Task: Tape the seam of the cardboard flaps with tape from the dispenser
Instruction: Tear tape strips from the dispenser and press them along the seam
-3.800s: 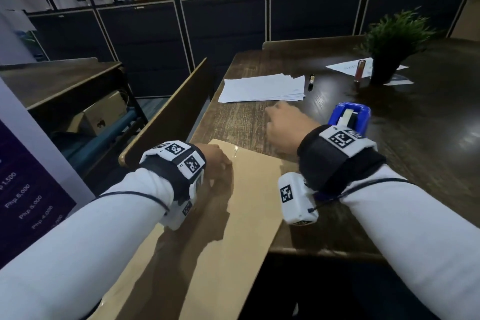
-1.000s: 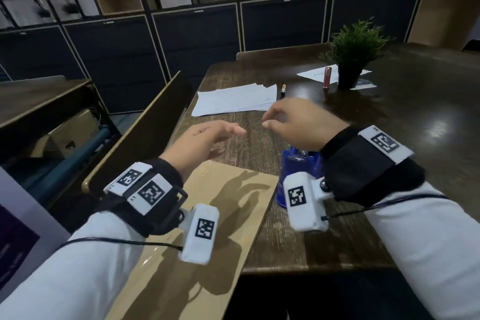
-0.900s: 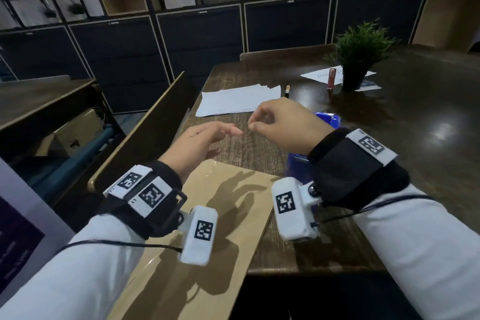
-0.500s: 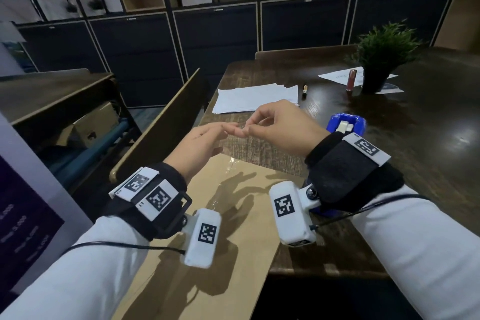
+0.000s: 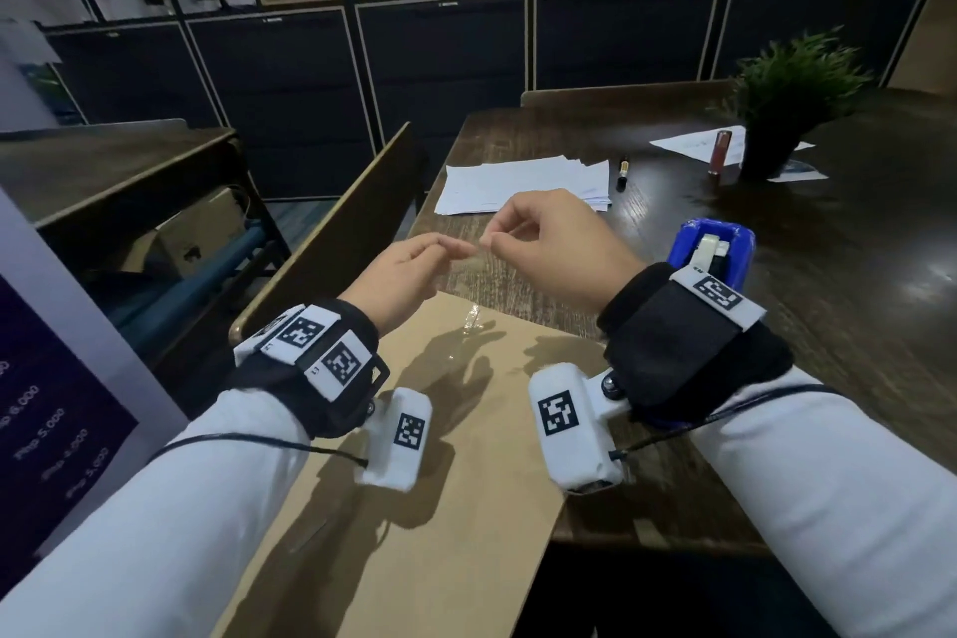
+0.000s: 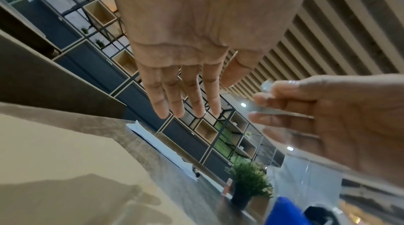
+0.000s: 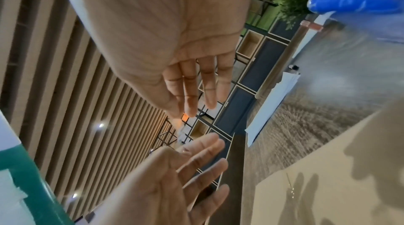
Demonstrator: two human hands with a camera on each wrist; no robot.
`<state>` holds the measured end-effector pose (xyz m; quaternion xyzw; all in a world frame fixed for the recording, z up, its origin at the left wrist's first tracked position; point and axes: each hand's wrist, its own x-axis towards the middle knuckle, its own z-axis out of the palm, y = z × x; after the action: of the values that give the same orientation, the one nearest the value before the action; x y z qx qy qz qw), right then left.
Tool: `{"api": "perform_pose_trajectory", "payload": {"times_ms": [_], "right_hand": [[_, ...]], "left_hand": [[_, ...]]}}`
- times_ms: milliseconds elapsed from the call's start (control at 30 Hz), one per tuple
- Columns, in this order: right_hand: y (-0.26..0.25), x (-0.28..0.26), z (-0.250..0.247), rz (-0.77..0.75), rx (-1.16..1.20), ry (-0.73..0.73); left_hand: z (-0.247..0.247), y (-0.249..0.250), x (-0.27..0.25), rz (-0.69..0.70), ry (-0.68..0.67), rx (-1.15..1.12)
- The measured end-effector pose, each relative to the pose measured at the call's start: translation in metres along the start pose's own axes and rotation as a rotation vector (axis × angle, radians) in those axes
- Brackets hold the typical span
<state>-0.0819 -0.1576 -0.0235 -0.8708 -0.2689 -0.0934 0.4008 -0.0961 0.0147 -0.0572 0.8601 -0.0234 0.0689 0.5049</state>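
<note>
Now hovering above the dark wooden surface [image 5: 854, 326]: right hand [image 5: 556, 249], fingers [image 6: 282, 106] curling and pinching a strip of clear tape [image 6: 267, 109] at its tip; left hand [image 5: 404, 275] just beside it, fingers [image 6: 174, 101] lying straight and relaxed, holding nothing, fingertips nearly meeting the right hand's. Lying flat below both hands, near edge overhanging the surface: tan cardboard [image 5: 440, 508], a bit of clear tape glinting near its far edge. Standing just behind the right wrist: blue tape dispenser [image 5: 712, 249]. Resting farther back: a stack of white papers [image 5: 523, 184], a pen [image 5: 623, 171], a potted plant [image 5: 787, 104].
</note>
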Motion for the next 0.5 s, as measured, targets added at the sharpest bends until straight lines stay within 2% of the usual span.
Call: {"api": "perform_pose_trajectory", "payload": {"times_ms": [67, 233, 367, 500], "right_hand": [[0.004, 0.005, 0.003, 0.037, 0.046, 0.013], [0.017, 0.019, 0.018, 0.164, 0.127, 0.024], [0.027, 0.027, 0.032, 0.282, 0.124, -0.030], [0.032, 0.030, 0.043, 0.450, 0.292, -0.098]], "left_hand": [[-0.004, -0.008, 0.007, -0.042, -0.062, 0.132], [-0.009, -0.016, 0.016, -0.231, -0.312, 0.505], [0.000, -0.009, 0.017, -0.260, -0.359, 0.678], [0.006, -0.015, 0.020, -0.256, -0.470, 0.849]]}}
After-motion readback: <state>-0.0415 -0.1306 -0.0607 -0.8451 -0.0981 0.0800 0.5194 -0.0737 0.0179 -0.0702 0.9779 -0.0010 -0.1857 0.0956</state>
